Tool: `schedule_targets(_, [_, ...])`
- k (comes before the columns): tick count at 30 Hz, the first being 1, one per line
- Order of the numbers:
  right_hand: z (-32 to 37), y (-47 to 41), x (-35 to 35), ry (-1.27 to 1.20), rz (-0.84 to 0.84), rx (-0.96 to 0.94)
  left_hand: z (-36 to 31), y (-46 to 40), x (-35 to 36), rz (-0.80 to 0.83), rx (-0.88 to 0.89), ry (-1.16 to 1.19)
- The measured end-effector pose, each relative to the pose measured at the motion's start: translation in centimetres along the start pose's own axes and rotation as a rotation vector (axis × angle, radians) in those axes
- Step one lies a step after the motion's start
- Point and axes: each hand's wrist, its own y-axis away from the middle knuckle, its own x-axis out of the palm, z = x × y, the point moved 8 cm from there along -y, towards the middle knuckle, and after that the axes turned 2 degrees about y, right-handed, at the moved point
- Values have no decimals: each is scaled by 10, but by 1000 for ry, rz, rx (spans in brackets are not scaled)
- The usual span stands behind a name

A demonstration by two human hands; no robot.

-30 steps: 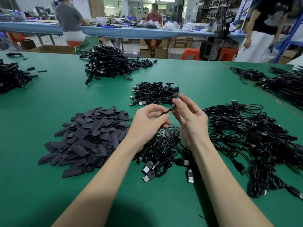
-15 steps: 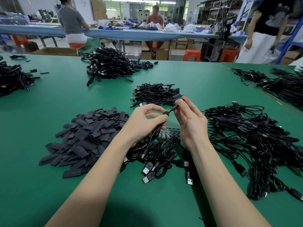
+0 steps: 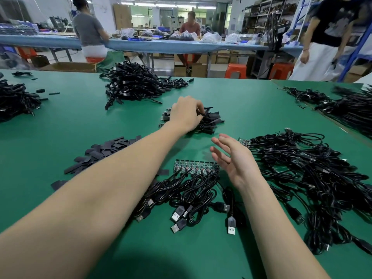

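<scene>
Our left hand (image 3: 186,114) is stretched out over the small heap of thin black cables (image 3: 209,122) mid-table, fingers curled down into it and pinching a strand on top. We reckon these are light, floppy and snag easily. Best to pinch one near its stiff plug end, or the neighbours come along too. Our right hand (image 3: 235,160) hovers nearer us, fingers spread loose, holding nothing.

Other stuff on the green table (image 3: 60,121): a heap of flat black sleeve pieces (image 3: 104,152) on the left, partly hidden by our forearm. Then there's a green circuit-board strip (image 3: 196,168) with a bundle of black USB leads (image 3: 191,198) right against it. A big tangle of black cables (image 3: 312,178) crowds the right hand's side.
</scene>
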Motion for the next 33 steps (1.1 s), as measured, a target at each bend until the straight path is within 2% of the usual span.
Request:
schedule_targets(2, [-3,-1,4,37,19,9,7,-3,17,7,-7,-173])
schedule_targets(4, [-5,0,6,71,30,11,17,0,35,61,-57,-178])
schedule_targets(13, [-5,0,3,140,32,2,20,33,30,1,-149,116])
schedule_targets(16, [-4,0,5,178,32,-18,21,60,31,68,-210,276])
schedule_targets(20, [0,1,6,287,7,-59,13,100,31,76,-200,407])
schedule_targets(23, [11,1,10,457,-31,-182,8,119,37,136,-188,415])
schedule_targets(27, [30,7,35,866,-9,-433,0,126,38,212,-156,344])
schedule_targets(31, [26,2,53,1090,20,-438,5,130,36,244,-181,352])
schedule_targets(33, [20,-7,48,1293,0,-342,7,131,33,229,-161,311])
